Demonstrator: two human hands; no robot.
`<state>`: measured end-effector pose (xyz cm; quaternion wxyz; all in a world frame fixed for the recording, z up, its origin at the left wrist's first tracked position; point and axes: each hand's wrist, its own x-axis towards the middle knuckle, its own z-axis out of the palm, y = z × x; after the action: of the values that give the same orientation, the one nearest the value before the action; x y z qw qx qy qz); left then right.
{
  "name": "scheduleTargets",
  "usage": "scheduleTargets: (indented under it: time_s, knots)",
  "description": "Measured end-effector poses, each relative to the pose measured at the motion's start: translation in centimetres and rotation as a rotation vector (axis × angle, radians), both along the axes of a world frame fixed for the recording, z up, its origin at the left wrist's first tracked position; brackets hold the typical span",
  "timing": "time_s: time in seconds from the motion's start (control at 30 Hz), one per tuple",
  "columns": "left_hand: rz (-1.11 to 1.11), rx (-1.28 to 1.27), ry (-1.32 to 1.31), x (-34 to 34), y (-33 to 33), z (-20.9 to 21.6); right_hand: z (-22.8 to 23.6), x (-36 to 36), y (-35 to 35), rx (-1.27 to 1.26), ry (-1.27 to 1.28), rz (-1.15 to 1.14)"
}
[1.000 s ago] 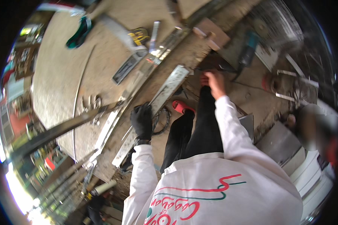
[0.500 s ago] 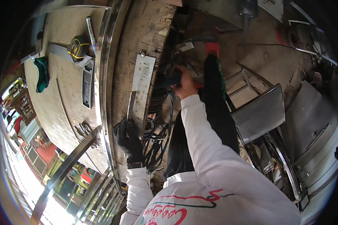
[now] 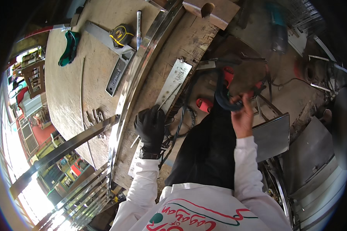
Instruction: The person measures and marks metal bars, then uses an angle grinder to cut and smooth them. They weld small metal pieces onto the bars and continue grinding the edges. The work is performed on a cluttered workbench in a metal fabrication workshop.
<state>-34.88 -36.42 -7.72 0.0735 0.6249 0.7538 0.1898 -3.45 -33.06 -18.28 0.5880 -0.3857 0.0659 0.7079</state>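
Gloved left hand (image 3: 150, 125) is pinching a thin rod (image 3: 169, 97) over the metal strip (image 3: 178, 73) on the table (image 3: 196, 32) — bare right hand (image 3: 243, 119) is gripping some dark curved cable (image 3: 222, 92).

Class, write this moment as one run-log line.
left gloved hand: holds thin rod over metal strip | right bare hand: holds dark curved object | bench: tape measure, marker

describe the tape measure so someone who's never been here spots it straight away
On the big brown workbench, look left of the long shiny metal rail. There lies a metal square with a thick handle. The tape measure sits by its blade: rounded and black with yellow bands, unlike the slim marker just to its right.
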Motion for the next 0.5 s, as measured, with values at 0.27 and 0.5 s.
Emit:
scheduleTargets:
  time_s: [0.27, 0.5]
  knots:
    - [0.009, 0.133, -0.098, 0.4, 2.7, -0.2, 6.1, 2.4, -1.2, -0.074, -0.352, 0.624]
    - [0.051, 0.102, 0.016, 0.3, -0.5, 0.4, 4.8, 12.7, 8.8, 0.230, -1.201, 0.111]
